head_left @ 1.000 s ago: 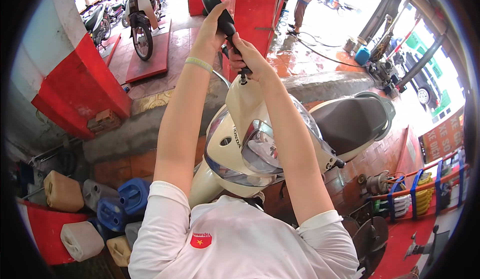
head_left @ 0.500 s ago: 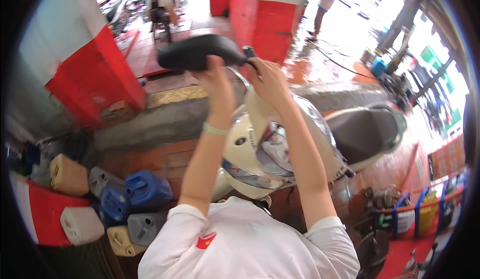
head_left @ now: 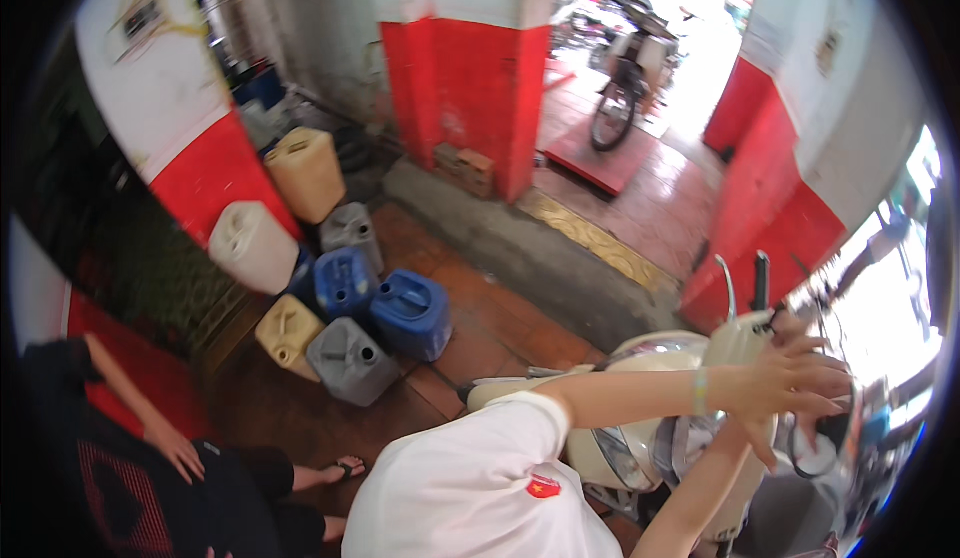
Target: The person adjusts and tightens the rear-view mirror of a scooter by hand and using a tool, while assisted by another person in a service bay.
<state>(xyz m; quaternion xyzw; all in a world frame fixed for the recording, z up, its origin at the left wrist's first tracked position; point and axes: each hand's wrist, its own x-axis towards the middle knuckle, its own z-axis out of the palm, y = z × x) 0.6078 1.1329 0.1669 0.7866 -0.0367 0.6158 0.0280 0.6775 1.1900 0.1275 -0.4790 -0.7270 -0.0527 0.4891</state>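
A cream scooter [head_left: 640, 363] stands at the lower right, its front partly hidden by my white-sleeved arms. My left hand [head_left: 790, 376] reaches across to its cream handlebar cover [head_left: 738, 338], fingers spread, resting over the bar with nothing clearly gripped. A black stem [head_left: 761, 280] and a thin lever stick up just above it. My right hand [head_left: 775, 443] comes up from below, right under the left one and next to a dark ring-shaped part [head_left: 812, 458]. Blur and the left hand hide its grip.
Several plastic jerrycans [head_left: 345, 288] in blue, grey, cream and white are stacked at the left by a red-and-white pillar [head_left: 465, 68]. Another person in dark clothes [head_left: 150, 478] sits at the lower left. A concrete step [head_left: 540, 258] leads to a parked motorbike [head_left: 625, 88].
The view has swung left, so the scooter now sits at the right edge. Both hands have come down from the raised black mirror to the handlebar, and the left fingers have spread.
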